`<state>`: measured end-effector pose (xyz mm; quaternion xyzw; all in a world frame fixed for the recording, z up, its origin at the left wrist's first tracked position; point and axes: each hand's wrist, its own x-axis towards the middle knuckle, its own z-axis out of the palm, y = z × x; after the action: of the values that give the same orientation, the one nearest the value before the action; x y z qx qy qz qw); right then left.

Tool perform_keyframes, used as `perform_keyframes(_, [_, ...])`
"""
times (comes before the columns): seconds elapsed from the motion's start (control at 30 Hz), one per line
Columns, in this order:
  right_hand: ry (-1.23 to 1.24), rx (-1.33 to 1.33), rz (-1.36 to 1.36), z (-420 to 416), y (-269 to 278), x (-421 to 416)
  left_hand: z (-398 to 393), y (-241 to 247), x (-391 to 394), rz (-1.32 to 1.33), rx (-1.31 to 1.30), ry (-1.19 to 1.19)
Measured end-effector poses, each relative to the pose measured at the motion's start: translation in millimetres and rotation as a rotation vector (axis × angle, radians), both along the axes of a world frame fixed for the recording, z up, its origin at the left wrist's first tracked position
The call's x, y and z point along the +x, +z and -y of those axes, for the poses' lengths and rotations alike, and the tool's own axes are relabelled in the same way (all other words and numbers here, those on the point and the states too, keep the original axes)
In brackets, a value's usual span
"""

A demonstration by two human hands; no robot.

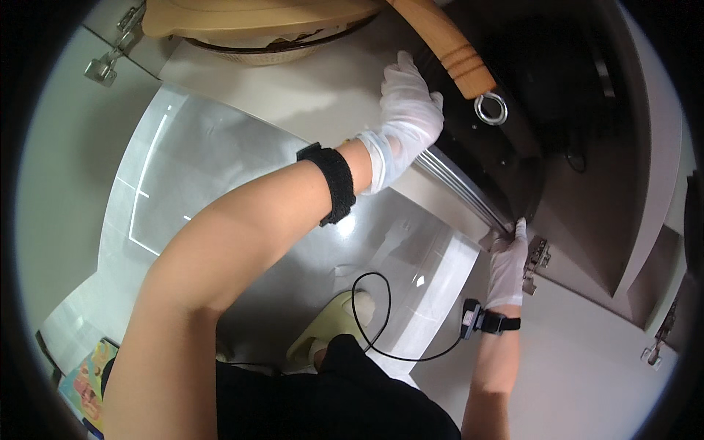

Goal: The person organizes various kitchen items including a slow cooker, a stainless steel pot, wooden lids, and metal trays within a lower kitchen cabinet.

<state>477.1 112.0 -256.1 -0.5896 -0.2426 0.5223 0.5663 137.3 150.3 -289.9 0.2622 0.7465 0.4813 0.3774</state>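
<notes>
Both my hands wear thin white gloves. My left hand is at the far left end of a black flat-sided object with a ribbed silver metal edge, its thumb lying over the dark top. At the near right end of that edge, my right hand grips the corner, one finger raised along its side. The undersides of both grips are hidden. Above the black surface hangs a wooden handle tipped with a metal ring; what it belongs to is out of frame.
A tan plastic lid over a woven-looking basket stands on the pale cabinet shelf. Open cabinet doors with metal hinges flank me. A black cable loops from my right wrist above a yellow-green slipper on grey tiles.
</notes>
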Motion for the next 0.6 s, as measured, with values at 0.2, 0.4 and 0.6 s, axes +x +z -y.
perform_keyframes(0.2, [0.031, -0.025, -0.066, -3.8, 4.3, -6.3, 7.2, 5.9, 8.1, -0.059, 0.058, -0.003])
perform_keyframes(0.4, [0.052, -0.088, -0.086, -6.3, 1.5, 8.4, 26.1, 32.6, -17.7, 0.163, 0.014, -0.242])
perform_keyframes(0.6, [0.086, -0.094, -0.055, -15.5, -6.2, 20.3, 10.7, 32.6, -16.8, 0.202, -0.118, -0.22])
